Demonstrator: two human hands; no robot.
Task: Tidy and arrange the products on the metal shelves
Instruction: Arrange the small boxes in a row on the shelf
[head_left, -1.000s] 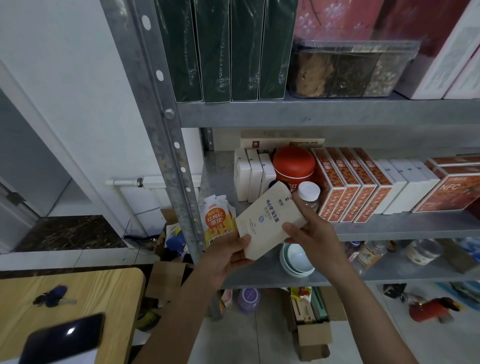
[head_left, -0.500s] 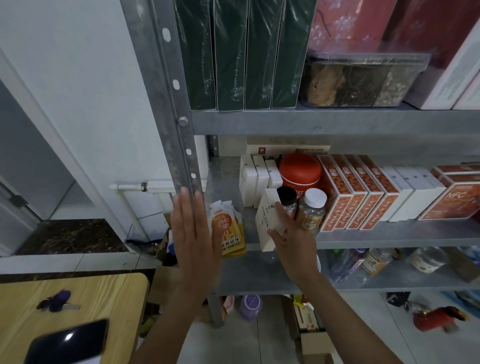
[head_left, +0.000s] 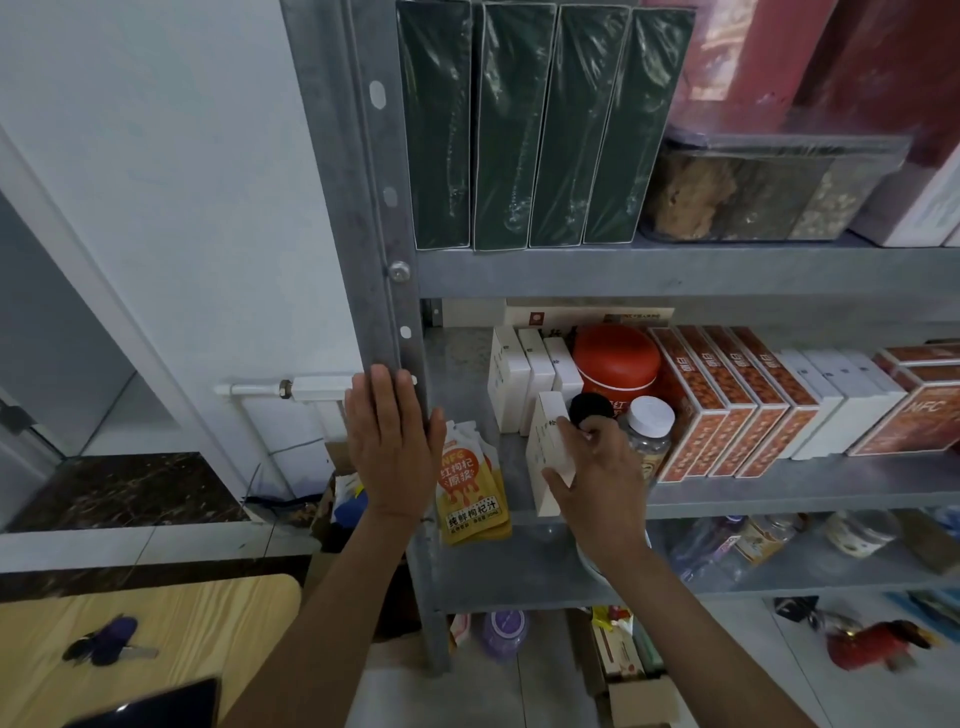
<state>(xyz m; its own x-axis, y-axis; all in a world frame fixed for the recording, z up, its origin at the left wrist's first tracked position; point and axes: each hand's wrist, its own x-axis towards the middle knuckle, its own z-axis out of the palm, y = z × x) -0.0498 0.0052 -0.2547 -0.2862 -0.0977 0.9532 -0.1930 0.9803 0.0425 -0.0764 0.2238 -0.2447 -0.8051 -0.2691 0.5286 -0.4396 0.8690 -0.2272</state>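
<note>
A cream-white box (head_left: 546, 447) stands on edge on the middle metal shelf (head_left: 779, 486), in front of three similar white boxes (head_left: 524, 379). My right hand (head_left: 597, 480) holds its right side, thumb on the front and fingers curled over the top. My left hand (head_left: 389, 441) lies flat, fingers straight, against the shelf's grey upright post (head_left: 374, 234). Orange drink pouches (head_left: 470, 488) lean at the shelf's left front, between both hands.
A red round tin (head_left: 615, 361), a black-capped jar (head_left: 591, 407) and a white-capped jar (head_left: 649, 431) stand right of the box, then rows of orange boxes (head_left: 727, 405). Green boxes (head_left: 519, 124) fill the shelf above. A wooden table (head_left: 130, 649) with keys is lower left.
Both hands held the box in front of the shelf a second ago. The left hand let go and went to the post; the right hand set the box upright on the shelf.
</note>
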